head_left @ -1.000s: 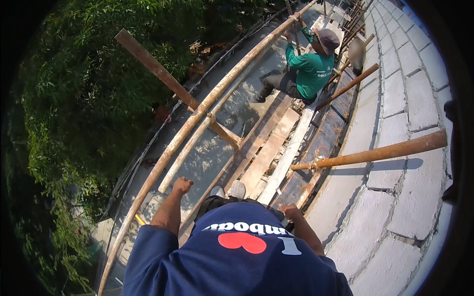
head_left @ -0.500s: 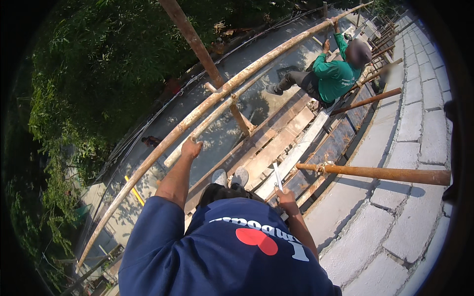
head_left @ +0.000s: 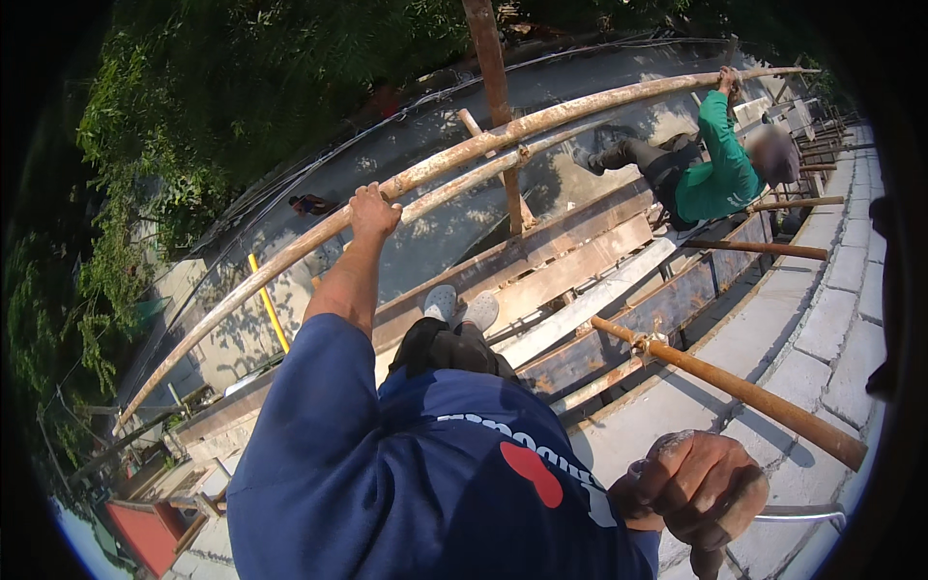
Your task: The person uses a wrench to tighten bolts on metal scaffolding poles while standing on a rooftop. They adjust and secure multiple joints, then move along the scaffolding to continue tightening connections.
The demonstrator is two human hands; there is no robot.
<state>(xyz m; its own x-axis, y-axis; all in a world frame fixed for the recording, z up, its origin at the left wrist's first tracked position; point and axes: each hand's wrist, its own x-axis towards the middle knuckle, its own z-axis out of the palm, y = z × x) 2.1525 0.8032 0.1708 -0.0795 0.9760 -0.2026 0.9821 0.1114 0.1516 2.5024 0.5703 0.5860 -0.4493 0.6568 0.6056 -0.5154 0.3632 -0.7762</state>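
My left hand (head_left: 374, 213) is closed over the long, rusty, curved-looking scaffold pole (head_left: 464, 155). A shorter pole (head_left: 464, 184) runs just below it, tied to an upright post (head_left: 498, 106). My right hand (head_left: 701, 488) is raised close in front of me at the lower right, its fingers curled in a grip. Out of that fist sticks a slim silvery metal tool with a bent end (head_left: 802, 514); the rest of it is hidden by the hand. Behind the fist is a grey block wall (head_left: 773, 411).
My feet stand on scaffold planks (head_left: 570, 261). A rusty pipe (head_left: 739, 382) juts from the planks to the wall. Gaps open between planks and wall. At the far right a co-worker in a green shirt (head_left: 720, 184) sits on the scaffold, gripping the pole. Ground lies far below.
My left hand has moved from beside the shorter pole's end up onto the long pole. My right hand has risen from beside the planks toward the lower right, carrying the tool. The view has turned.
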